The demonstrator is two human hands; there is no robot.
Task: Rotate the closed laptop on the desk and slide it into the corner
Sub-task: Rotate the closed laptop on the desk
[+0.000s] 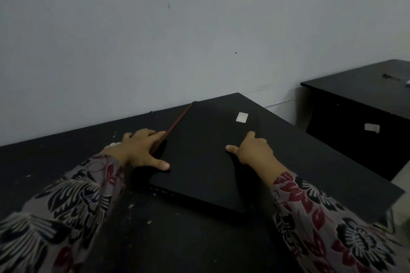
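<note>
A closed black laptop (199,150) with a red left edge and a pale sticker on its lid lies on the black desk (66,162), its far corner close to the wall near the desk's far right corner. My left hand (142,150) rests on the laptop's left edge, fingers along the red strip and thumb on the lid. My right hand (255,150) lies flat on the lid's right side with fingers spread. Both hands press on the laptop without gripping around it.
A grey wall (199,29) runs right behind the desk. A second black cabinet (355,117) stands to the right across a gap. Pale chips and crumbs dot the desk surface to the left and in front of the laptop.
</note>
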